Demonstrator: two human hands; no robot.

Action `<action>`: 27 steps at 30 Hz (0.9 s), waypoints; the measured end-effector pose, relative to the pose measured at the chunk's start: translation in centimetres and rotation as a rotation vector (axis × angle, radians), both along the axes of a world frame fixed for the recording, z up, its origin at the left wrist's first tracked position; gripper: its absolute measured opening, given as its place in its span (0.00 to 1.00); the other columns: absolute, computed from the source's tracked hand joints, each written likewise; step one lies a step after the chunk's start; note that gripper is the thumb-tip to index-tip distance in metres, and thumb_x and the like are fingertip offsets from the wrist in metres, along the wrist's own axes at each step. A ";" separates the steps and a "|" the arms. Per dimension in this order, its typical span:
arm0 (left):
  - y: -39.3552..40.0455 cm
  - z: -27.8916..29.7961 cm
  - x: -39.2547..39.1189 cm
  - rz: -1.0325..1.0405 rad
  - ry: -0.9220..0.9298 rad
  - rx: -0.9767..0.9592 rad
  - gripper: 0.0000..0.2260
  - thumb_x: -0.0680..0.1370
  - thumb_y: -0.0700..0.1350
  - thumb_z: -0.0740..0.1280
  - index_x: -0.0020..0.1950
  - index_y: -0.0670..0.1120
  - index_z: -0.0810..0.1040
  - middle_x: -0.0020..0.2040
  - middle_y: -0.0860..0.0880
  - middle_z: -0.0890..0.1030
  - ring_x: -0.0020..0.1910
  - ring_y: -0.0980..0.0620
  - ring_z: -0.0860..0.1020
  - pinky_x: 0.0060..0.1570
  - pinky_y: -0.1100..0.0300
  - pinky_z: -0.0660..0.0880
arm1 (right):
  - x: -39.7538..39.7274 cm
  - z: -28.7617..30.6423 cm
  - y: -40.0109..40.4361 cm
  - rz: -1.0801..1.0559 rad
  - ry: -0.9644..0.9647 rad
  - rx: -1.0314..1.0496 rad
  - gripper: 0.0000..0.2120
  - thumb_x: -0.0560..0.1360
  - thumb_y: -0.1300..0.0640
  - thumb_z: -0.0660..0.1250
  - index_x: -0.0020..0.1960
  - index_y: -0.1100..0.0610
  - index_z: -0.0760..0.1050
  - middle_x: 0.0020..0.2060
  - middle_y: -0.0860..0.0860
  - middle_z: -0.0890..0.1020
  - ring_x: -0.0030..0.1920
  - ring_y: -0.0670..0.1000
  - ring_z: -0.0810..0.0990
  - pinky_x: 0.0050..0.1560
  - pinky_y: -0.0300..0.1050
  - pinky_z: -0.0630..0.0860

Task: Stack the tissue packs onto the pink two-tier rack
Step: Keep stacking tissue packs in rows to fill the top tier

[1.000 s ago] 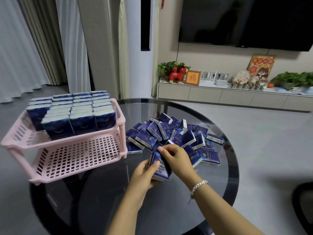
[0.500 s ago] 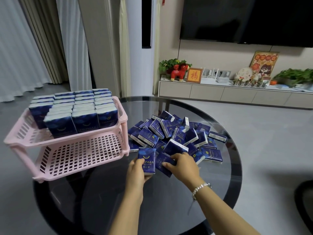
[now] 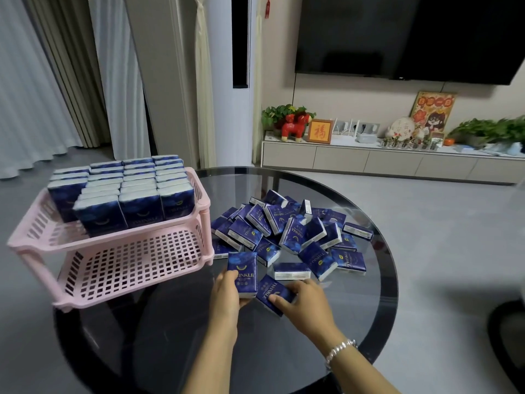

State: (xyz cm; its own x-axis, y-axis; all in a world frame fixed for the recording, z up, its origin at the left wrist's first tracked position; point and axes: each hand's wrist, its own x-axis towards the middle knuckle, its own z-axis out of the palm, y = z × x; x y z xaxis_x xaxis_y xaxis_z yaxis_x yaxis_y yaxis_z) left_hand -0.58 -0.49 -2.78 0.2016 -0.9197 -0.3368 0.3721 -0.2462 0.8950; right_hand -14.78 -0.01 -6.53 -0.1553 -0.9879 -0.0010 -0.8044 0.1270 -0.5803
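- We see a round dark glass surface (image 3: 355,322) that carries everything, with pale floor around it.
- On its left side stands the pink two-tier rack (image 3: 136,260). Its upper tier is packed with upright blue tissue packs in rows (image 3: 127,189); only the perforated floor of its lower tier shows.
- Just right of the rack, toward the middle of the surface, lies a loose pile of tissue packs (image 3: 292,231), tumbled at all angles and leaning on one another.
- Our left hand (image 3: 227,294) is near the rack's front right corner. Its fingers curl around the lower part of one upright tissue pack (image 3: 243,273), whose printed face is turned toward us.
- Our right hand (image 3: 305,305), with a bead bracelet (image 3: 339,349) at the wrist, is just beside the left. Its fingers and thumb pinch a second tissue pack (image 3: 271,294), tilted and low over the glass; we cannot tell whether it touches the surface.
- The two held packs sit close together, their near edges almost meeting, at the near edge of the pile.
- One white-sided pack (image 3: 291,271) lies flat on the glass just beyond the right hand.
- Behind the surface we see a low cabinet (image 3: 397,163) with a red toy horse (image 3: 294,127) and plants.
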 end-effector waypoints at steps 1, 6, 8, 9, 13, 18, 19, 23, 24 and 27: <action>0.0 0.0 0.0 0.007 0.008 0.009 0.11 0.79 0.37 0.56 0.43 0.47 0.75 0.41 0.43 0.78 0.38 0.47 0.76 0.42 0.54 0.75 | 0.1 0.1 0.2 -0.003 -0.015 0.008 0.17 0.69 0.39 0.69 0.50 0.51 0.77 0.52 0.50 0.76 0.56 0.53 0.73 0.48 0.43 0.70; 0.2 0.0 0.4 0.017 0.023 0.039 0.09 0.80 0.38 0.57 0.44 0.47 0.74 0.44 0.42 0.78 0.40 0.46 0.77 0.43 0.52 0.76 | 0.5 0.5 1.3 -0.019 -0.157 0.036 0.18 0.70 0.45 0.71 0.54 0.51 0.72 0.49 0.46 0.77 0.52 0.51 0.77 0.46 0.42 0.72; 0.4 -0.1 0.4 0.001 0.012 0.023 0.09 0.80 0.38 0.57 0.46 0.46 0.75 0.44 0.43 0.78 0.40 0.47 0.77 0.43 0.53 0.76 | 0.1 0.9 1.6 -0.039 -0.306 0.020 0.14 0.70 0.51 0.72 0.53 0.52 0.74 0.46 0.46 0.77 0.45 0.48 0.78 0.45 0.41 0.76; 0.5 -0.1 0.4 -0.008 0.004 0.009 0.08 0.80 0.38 0.57 0.48 0.45 0.76 0.43 0.43 0.79 0.40 0.47 0.77 0.43 0.53 0.76 | -0.1 1.3 1.7 -0.050 -0.407 0.012 0.12 0.71 0.54 0.73 0.52 0.53 0.75 0.44 0.47 0.78 0.41 0.46 0.77 0.41 0.37 0.77; 0.5 -0.3 0.2 -0.055 -0.062 -0.032 0.11 0.80 0.38 0.57 0.54 0.50 0.76 0.46 0.46 0.80 0.40 0.50 0.78 0.39 0.56 0.75 | -1.5 2.6 1.4 -0.082 -0.595 0.017 0.16 0.71 0.55 0.73 0.57 0.52 0.74 0.47 0.51 0.76 0.44 0.48 0.77 0.39 0.35 0.75; 0.6 0.0 0.0 -0.099 -0.102 -0.034 0.14 0.80 0.37 0.56 0.45 0.53 0.77 0.38 0.51 0.80 0.36 0.53 0.77 0.37 0.59 0.72 | -3.2 4.3 0.7 -0.057 -0.749 -0.061 0.16 0.70 0.57 0.73 0.53 0.57 0.71 0.46 0.55 0.84 0.47 0.53 0.83 0.49 0.47 0.79; 0.6 0.0 -0.1 -0.117 -0.100 -0.029 0.14 0.80 0.37 0.56 0.44 0.52 0.77 0.37 0.52 0.80 0.36 0.52 0.76 0.38 0.58 0.72 | -3.4 4.9 0.6 -0.020 -0.777 -0.078 0.15 0.71 0.58 0.72 0.56 0.59 0.73 0.44 0.54 0.84 0.45 0.51 0.83 0.47 0.43 0.79; 0.5 -0.7 -0.4 -0.205 -0.128 -0.025 0.13 0.80 0.39 0.57 0.54 0.52 0.78 0.43 0.50 0.81 0.41 0.51 0.78 0.50 0.53 0.73 | -3.3 6.4 0.2 0.074 -0.885 -0.115 0.14 0.75 0.60 0.67 0.60 0.55 0.76 0.41 0.49 0.84 0.39 0.40 0.82 0.40 0.30 0.75; 0.6 -0.7 -0.6 -0.231 -0.136 -0.036 0.13 0.80 0.39 0.56 0.55 0.54 0.77 0.44 0.50 0.81 0.42 0.51 0.78 0.51 0.53 0.73 | -3.1 6.5 0.1 0.088 -0.881 -0.114 0.14 0.75 0.59 0.67 0.61 0.53 0.76 0.43 0.49 0.83 0.39 0.38 0.81 0.40 0.29 0.75; 0.8 -0.7 -1.0 -0.318 -0.137 -0.080 0.14 0.82 0.40 0.55 0.56 0.55 0.76 0.47 0.50 0.82 0.43 0.52 0.79 0.47 0.55 0.73 | -2.2 6.5 -0.2 0.140 -0.737 -0.131 0.13 0.77 0.56 0.65 0.61 0.49 0.76 0.52 0.48 0.81 0.46 0.39 0.81 0.47 0.34 0.78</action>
State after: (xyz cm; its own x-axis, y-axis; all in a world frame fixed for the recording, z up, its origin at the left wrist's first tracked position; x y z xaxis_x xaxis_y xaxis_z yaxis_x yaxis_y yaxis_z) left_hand -1.56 0.28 -3.46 -0.0605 -0.9662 -0.2506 0.1629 -0.2572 0.9525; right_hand -16.97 -0.23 -0.01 -0.0329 -0.9975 0.0628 -0.2062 -0.0547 -0.9770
